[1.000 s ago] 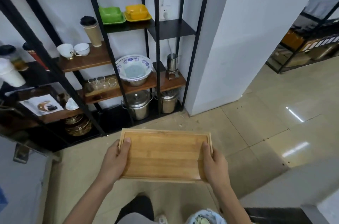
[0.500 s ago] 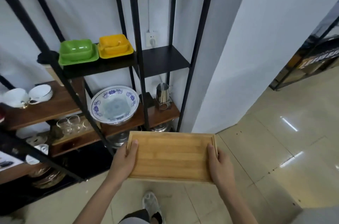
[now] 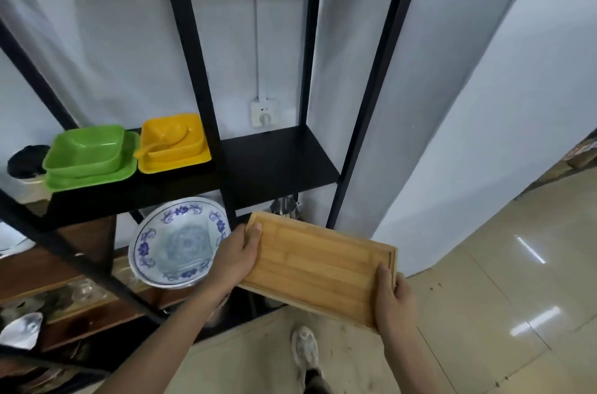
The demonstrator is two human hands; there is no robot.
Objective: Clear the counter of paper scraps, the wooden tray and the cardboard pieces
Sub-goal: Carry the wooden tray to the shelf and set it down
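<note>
I hold an empty wooden tray point(image 3: 318, 264) by its two short ends in front of a black metal shelf rack. My left hand point(image 3: 237, 259) grips the tray's left end, thumb on the inside of the rim. My right hand point(image 3: 392, 304) grips the lower right end. The tray is tilted, its left end higher and close to the rack's upright, just below the black shelf point(image 3: 277, 164). No paper scraps or cardboard pieces are in view.
On the black shelf's left part stand a green dish set point(image 3: 87, 154) and a yellow dish set point(image 3: 172, 143). A blue-patterned white bowl point(image 3: 177, 243) leans on the wooden shelf below. Black uprights point(image 3: 198, 80) frame the shelf. A white pillar point(image 3: 468, 135) and tiled floor lie to the right.
I have come closer to the rack and the view has tilted up. The tray has risen toward the black shelf and turned, its left end now higher than the right.
</note>
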